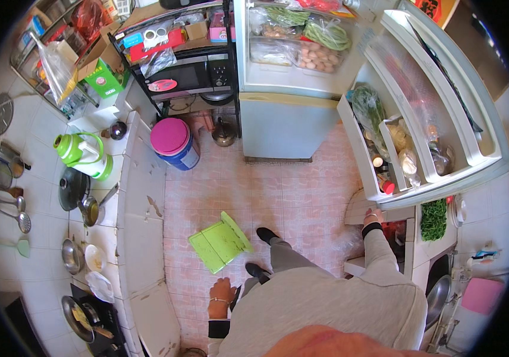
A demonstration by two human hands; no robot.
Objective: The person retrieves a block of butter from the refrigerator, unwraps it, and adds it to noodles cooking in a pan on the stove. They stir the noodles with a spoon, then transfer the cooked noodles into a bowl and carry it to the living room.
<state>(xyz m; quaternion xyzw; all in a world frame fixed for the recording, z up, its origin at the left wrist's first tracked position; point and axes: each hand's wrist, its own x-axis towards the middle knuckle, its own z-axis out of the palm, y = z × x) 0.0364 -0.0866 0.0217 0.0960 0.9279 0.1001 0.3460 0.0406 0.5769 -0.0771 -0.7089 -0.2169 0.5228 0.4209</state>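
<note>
My right hand (372, 217) is at the lower edge of the open refrigerator door (442, 192). Its fingers are partly hidden there, so I cannot tell whether they grip the edge. Jars, bottles and bagged food fill the door shelves, with bagged green vegetables (367, 102) among them. Inside the refrigerator (281, 80) are bagged green beans (326, 35) and a bin of eggs (319, 58). My left hand (222, 294), with a bracelet at its wrist, hangs low by my side. A dark object (235, 298) shows beside it; whether the hand holds it is unclear.
A lime-green plastic stool (219, 243) is on the tiled floor by my feet. A blue bucket with a pink lid (172, 138) stands near the rack with a microwave (183, 76). Left, a counter bears a green-and-white thermos (87, 156) and a frying pan (76, 319). Chopped greens (434, 220) lie right.
</note>
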